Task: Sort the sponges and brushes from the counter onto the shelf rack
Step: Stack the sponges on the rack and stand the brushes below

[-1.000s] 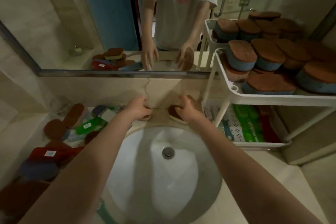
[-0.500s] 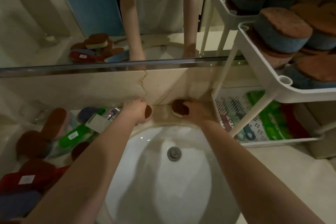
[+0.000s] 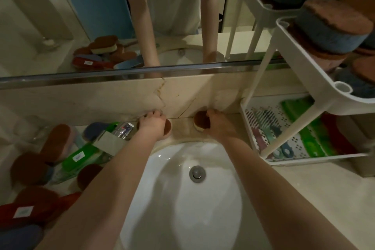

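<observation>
Head view over the washbasin. My left hand [image 3: 153, 126] lies palm down on a brown sponge [image 3: 168, 127], its fingers curled over the far edge and gripping it; only the sponge's right rim shows beyond my knuckles. My right hand [image 3: 218, 126] grips a cream-based sponge [image 3: 199, 122] with the fingers curled round its right side, and its brown face is tilted up toward me. Both sponges sit on the narrow counter ledge [image 3: 182, 128] between the white sink basin [image 3: 182, 209] and the cracked backsplash [image 3: 162, 95], well apart from each other.

To my right stands the white shelf rack [image 3: 316, 79]. Its upper tiers carry blue sponges with brown tops [image 3: 330, 26], and its lowest tier holds green brushes [image 3: 308, 136] lying flat.

To my left, a loose pile stays on the counter: brown oval sponges [image 3: 28, 168], a green packaged brush [image 3: 81, 156] and a red item with a white label [image 3: 22, 212]. The mirror [image 3: 81, 16] above the backsplash reflects both my forearms.
</observation>
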